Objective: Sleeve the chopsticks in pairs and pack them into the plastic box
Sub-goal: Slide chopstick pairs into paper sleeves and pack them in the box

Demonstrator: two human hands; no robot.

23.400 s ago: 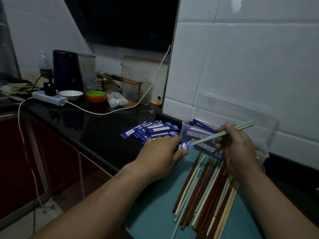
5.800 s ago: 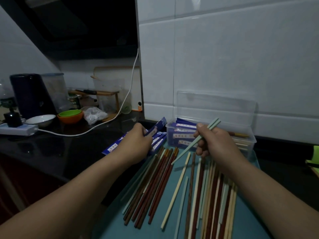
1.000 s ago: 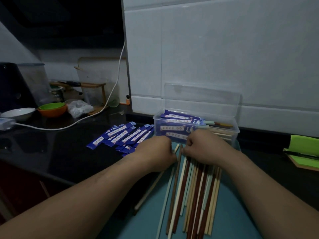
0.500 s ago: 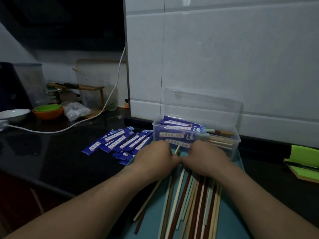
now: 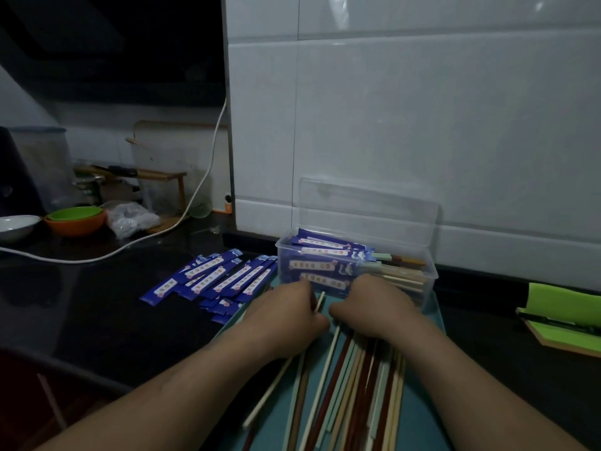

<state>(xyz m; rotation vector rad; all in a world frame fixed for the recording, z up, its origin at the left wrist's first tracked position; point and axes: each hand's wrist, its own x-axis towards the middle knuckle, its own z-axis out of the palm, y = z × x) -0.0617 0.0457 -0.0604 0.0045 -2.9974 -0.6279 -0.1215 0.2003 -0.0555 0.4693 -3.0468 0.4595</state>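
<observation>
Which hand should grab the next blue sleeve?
Left, probably. The left hand, seemingly pinching a cream chopstick, lies right beside the empty blue sleeves on the counter; the right hand is farther away, on the loose chopsticks before the plastic box.

Green bowl is nested in an orange bowl on the black tabletop, flanked by a white dish and a crumpled bag.

Dim bluish light from above puts small glare spots on the glossy white wall tiles, a faint sheen on the clear plastic box, and leaves the black counter shadowed.
</observation>
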